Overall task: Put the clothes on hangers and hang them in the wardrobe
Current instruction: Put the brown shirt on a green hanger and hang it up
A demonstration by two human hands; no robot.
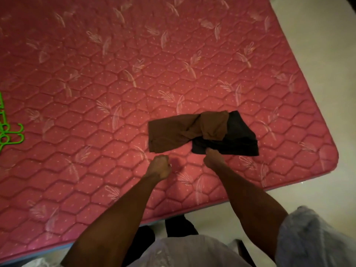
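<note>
A brown garment (173, 133) lies folded on the pink mattress (115, 74), partly overlapping a black garment (238, 137) to its right. My right hand (212, 158) reaches the near edge of the black garment and pinches its cloth. My left hand (160, 167) hovers just in front of the brown garment with fingers curled, holding nothing. Green plastic hangers (7, 133) lie at the far left edge of the mattress, cut off by the frame.
The mattress's near edge runs diagonally in front of my legs, and its rounded corner (331, 151) lies at the right. Pale floor (317, 54) shows beyond the right edge and below the near edge.
</note>
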